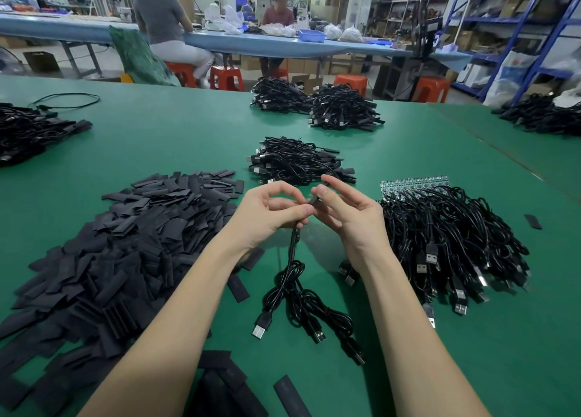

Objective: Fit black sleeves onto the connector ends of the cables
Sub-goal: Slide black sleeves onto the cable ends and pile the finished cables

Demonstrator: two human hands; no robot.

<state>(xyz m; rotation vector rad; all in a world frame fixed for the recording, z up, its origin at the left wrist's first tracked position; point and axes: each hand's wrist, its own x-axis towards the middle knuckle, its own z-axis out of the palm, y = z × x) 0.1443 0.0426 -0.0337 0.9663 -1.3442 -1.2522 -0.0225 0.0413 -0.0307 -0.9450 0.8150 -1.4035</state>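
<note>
Piles around the fingers point(301, 210) on the table point(157, 139)
Sleeve heap point(125, 243) lies left of them, cable heap point(446, 237) right, a cable bundle point(298, 161) just beyond, loose cables point(308, 306) on the table beneath.

left hand point(270, 210): fingers curled, pinching | right hand point(349, 210): fingers curled, pinching | forearms converging
</note>
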